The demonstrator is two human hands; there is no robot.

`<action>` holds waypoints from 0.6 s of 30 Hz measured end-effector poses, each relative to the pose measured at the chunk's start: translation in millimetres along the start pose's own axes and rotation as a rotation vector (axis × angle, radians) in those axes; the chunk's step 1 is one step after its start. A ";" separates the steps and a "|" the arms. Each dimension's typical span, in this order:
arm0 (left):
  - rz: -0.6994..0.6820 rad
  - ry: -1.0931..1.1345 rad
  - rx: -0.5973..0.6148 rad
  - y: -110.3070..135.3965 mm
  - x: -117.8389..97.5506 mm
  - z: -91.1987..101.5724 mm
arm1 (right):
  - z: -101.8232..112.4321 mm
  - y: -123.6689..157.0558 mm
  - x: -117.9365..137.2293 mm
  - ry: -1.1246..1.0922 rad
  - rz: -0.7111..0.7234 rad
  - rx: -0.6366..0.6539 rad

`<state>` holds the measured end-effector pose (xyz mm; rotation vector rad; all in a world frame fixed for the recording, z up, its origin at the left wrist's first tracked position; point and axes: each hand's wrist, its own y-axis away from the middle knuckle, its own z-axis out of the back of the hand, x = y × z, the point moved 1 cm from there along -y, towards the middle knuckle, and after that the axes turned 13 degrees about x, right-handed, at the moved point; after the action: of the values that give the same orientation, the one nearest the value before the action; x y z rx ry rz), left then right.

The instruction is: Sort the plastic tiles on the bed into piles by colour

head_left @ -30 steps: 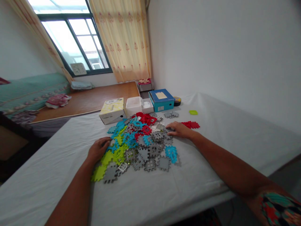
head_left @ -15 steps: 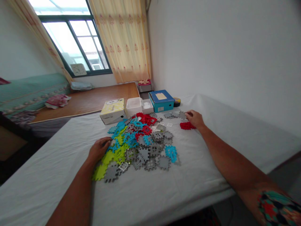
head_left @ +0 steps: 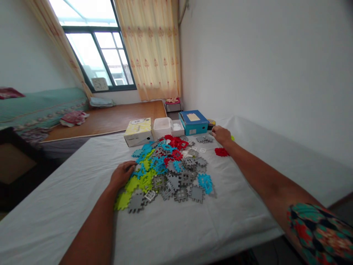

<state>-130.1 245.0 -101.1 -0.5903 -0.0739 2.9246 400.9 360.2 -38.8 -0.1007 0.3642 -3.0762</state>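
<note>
A heap of toothed plastic building tiles (head_left: 173, 178) in grey, blue, red and lime green lies on the table. At its left edge my left hand (head_left: 123, 173) rests with fingers loosely extended beside the blue and green tiles, holding nothing I can see. Beyond the heap on the right, my right hand (head_left: 222, 135) is closed at the fingertips on a grey tile (head_left: 211, 133), mostly hidden by the fingers. Grey tiles (head_left: 204, 139) lie flat just left of that hand. Red tiles (head_left: 221, 152) sit below its wrist, and a bit of lime green tile (head_left: 232, 138) shows behind it.
A yellow-and-white box (head_left: 138, 132), a whitish plastic tub (head_left: 162, 127), a small white box (head_left: 177, 127) and a blue box (head_left: 193, 122) line the table's back. A roll of tape (head_left: 211, 124) stands beside them. The white cloth (head_left: 165, 235) covers the table; a wall rises at right.
My right hand has moved slightly left and away, now covering the grey tile that showed at its fingertips. A lime green piece has come into view behind the wrist. The camera view has shifted a little.
</note>
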 end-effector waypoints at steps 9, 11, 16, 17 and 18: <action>0.005 -0.001 -0.003 1.9 -4.7 2.0 | -29.7 -1.3 4.2 -0.171 0.043 0.087; 0.001 0.002 0.000 1.9 -5.1 2.5 | -33.3 1.1 6.9 -0.147 0.112 0.193; 0.021 0.001 0.002 1.7 -3.8 2.4 | -47.8 8.1 15.2 -0.100 0.222 0.307; 0.021 0.000 0.003 1.8 -3.5 2.2 | -50.1 9.2 16.5 -0.097 0.224 0.298; 0.020 -0.001 0.001 2.0 -3.4 2.2 | -51.7 10.1 17.6 -0.094 0.217 0.287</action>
<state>-128.1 242.5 -98.0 -0.5921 -0.0667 2.9438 380.1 361.5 -90.3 -0.1817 -0.0679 -2.8582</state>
